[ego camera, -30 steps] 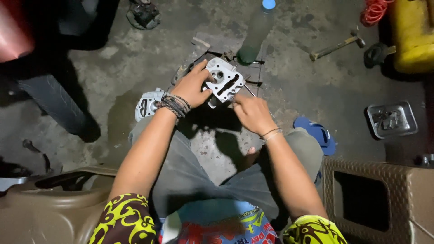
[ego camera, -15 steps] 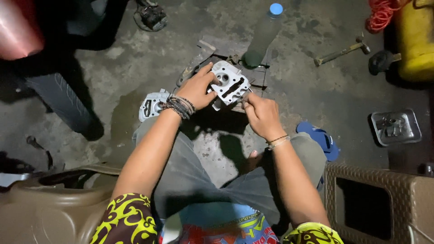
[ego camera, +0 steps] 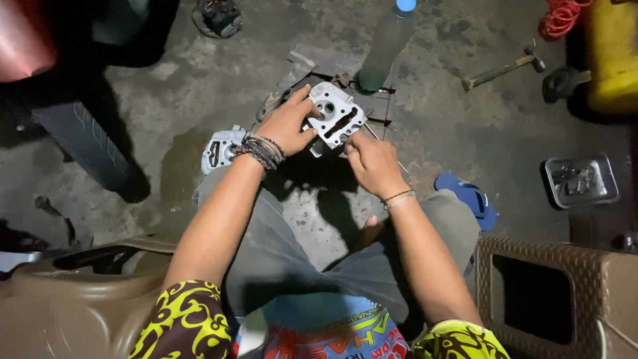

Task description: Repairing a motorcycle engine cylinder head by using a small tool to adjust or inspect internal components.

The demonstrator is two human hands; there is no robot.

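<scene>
Hands meet over a pale grey cast-metal engine part with round holes and a dark slot, held up above the stained concrete floor in front of the person's knees. The left hand comes in from the left of that part with the forearm stretched straight out from a yellow-and-black patterned sleeve; dark braided bands ring the wrist. Its fingers are curled and clamped on the part's left edge, the thumb lying across the near side and the fingertips wrapped over the top. The right hand sits just below and right of the part, wrist bent slightly inward, a thin bracelet around it. Its fingers are bunched together and pressed to the part's lower right edge; whether they pinch a small tool or only the metal, I cannot tell.

Just left of the part, beyond the left wrist, a second pale metal casting lies on the floor. Directly above the part stands a translucent plastic bottle with a blue cap. Well to the right of the part lie a wooden-handled hammer, a square shiny metal cover and a blue rubber sandal. Far right, past the hammer, stands a yellow plastic container with an orange coiled cord beside it. Well left of the part rests a dark ribbed tyre. A brown woven-pattern plastic stool stands below and right of the part.
</scene>
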